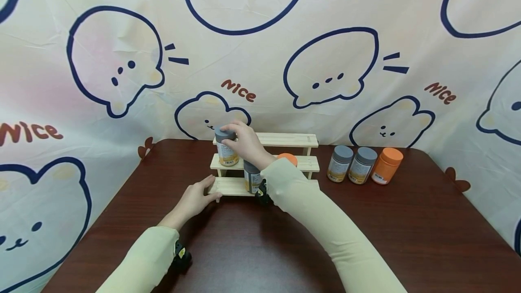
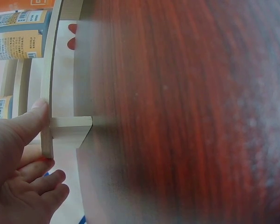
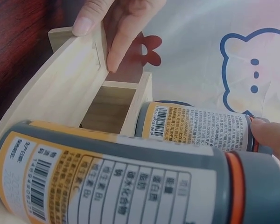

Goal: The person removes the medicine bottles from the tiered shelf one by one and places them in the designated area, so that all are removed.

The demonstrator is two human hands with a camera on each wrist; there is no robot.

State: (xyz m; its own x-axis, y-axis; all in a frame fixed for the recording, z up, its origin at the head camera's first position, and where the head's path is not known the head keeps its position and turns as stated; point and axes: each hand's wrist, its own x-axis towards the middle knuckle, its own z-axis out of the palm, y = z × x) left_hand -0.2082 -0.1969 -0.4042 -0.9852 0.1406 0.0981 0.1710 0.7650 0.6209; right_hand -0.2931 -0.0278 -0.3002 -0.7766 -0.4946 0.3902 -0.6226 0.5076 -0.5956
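A three-tier wooden display rack stands at the back of the table. My right hand grips the grey cap of a supplement bottle, upright at the left end of the middle tier; its printed label shows in the right wrist view. Another grey-capped bottle stands on the lowest tier, close in front of it. At the lowest tier's left end, my left hand pinches the board, thumb on one face and fingers on the other. Behind my right forearm, an orange bottle is mostly hidden.
Right of the rack, two grey-capped bottles and an orange bottle stand in a row on the dark wooden table. A printed cloth hangs behind the table's back edge.
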